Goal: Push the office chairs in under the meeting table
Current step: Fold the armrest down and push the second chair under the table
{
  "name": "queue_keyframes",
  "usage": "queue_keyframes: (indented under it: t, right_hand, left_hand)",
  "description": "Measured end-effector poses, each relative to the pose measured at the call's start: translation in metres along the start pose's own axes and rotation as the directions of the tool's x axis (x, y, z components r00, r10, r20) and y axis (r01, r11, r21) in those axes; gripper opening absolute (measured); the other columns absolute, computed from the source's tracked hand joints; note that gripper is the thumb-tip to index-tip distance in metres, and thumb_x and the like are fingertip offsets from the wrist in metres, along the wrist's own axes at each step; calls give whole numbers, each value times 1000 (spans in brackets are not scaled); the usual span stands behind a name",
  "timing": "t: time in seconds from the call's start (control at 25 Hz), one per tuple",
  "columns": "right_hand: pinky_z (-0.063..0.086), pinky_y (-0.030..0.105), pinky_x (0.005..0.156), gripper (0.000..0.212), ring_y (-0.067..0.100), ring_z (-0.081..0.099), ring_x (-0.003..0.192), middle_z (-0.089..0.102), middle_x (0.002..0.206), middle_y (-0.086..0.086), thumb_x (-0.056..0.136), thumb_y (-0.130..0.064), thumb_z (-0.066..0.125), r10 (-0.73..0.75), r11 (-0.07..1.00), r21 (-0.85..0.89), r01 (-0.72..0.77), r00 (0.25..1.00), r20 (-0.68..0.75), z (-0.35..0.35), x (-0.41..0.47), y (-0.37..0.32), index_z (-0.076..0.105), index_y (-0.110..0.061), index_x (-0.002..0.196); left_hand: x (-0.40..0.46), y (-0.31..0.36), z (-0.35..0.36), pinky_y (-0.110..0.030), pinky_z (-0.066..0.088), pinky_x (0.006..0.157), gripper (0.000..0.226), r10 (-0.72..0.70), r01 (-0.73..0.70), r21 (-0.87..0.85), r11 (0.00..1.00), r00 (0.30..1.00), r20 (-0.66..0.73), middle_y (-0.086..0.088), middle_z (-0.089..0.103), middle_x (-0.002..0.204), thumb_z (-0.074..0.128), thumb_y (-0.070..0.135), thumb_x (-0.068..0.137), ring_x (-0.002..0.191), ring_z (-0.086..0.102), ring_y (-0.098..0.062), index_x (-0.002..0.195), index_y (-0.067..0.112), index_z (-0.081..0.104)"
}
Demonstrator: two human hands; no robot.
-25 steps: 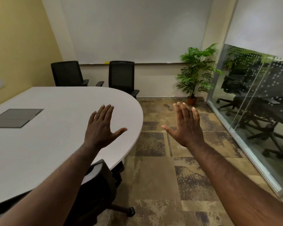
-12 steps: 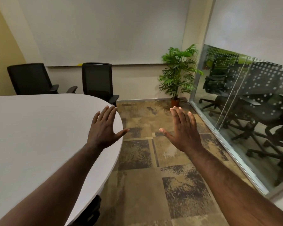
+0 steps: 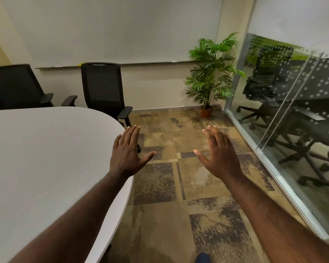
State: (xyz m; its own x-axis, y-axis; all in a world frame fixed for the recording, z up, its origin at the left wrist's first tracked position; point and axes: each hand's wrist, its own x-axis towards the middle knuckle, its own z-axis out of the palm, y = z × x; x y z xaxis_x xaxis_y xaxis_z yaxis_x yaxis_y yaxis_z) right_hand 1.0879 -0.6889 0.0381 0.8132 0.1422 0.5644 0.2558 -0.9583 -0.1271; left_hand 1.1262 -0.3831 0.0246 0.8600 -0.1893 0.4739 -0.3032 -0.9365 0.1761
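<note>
Left hand: the left hand (image 3: pixel 126 153) is held out in the air, palm down, fingers straight and close together, thumb spread to the side; it holds nothing and hangs over the rounded end of the table.
Right hand: the right hand (image 3: pixel 219 155) is raised the same way, fingers straight, thumb out, holding nothing, above the carpet.
Table: the white meeting table (image 3: pixel 46 158) fills the left side, its curved edge running below the left forearm.
Near chair: a black mesh-backed office chair (image 3: pixel 103 88) stands upright at the far end of the table, facing it, one armrest and a caster showing past the table edge; whether its seat is under the top cannot be told.
Far chair: a second black office chair (image 3: pixel 15 86) stands to the left of the first, just beside it, behind the table edge.
Floor: patterned brown carpet (image 3: pixel 169 205) lies between table and glass.
Corner: a potted plant (image 3: pixel 209 73) stands by the wall.
Right side: a glass partition (image 3: pixel 292 111) shows more chairs beyond.
</note>
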Motion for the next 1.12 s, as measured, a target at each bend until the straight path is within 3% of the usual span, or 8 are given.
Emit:
queue_keyframes:
  t: [0.36, 0.52, 0.76, 1.12]
  right_hand:
    - [24, 45, 115, 73, 31, 30, 137, 33, 150, 16, 89, -51, 56, -87, 989, 131, 69, 987, 134, 108, 131, 122, 33, -6, 142]
    - [29, 42, 111, 70, 29, 33, 135, 35, 150, 14, 89, -48, 57, -138, 975, 197, 106, 978, 156, 151, 186, 148, 34, -9, 142]
    - [34, 42, 109, 70, 26, 35, 135, 36, 150, 11, 89, -51, 54, -194, 960, 241, 139, 956, 222, 247, 282, 172, 33, -12, 142]
    - [18, 42, 117, 74, 27, 27, 140, 30, 153, 12, 89, -56, 47, -193, 974, 177, 145, 935, 296, 375, 449, 179, 28, -12, 145]
  left_hand:
    - [128, 11, 110, -41, 18, 115, 98, -139, 139, 1, 990, 989, 50, -6, 30, 156, 41, 82, 79, 144, 21, -22, 151, 19, 21]
    - [177, 0, 147, -39, 16, 113, 97, -208, 209, -14, 978, 977, 53, -6, 30, 156, 43, 83, 78, 143, 23, -23, 150, 21, 22]
    - [267, -57, 221, -37, 17, 111, 97, -292, 294, -11, 956, 954, 73, -3, 31, 155, 43, 84, 77, 142, 23, -21, 150, 24, 21]
    - [426, -145, 294, -42, 19, 115, 97, -306, 307, 2, 952, 948, 83, -6, 30, 155, 43, 81, 80, 144, 22, -22, 150, 17, 22]
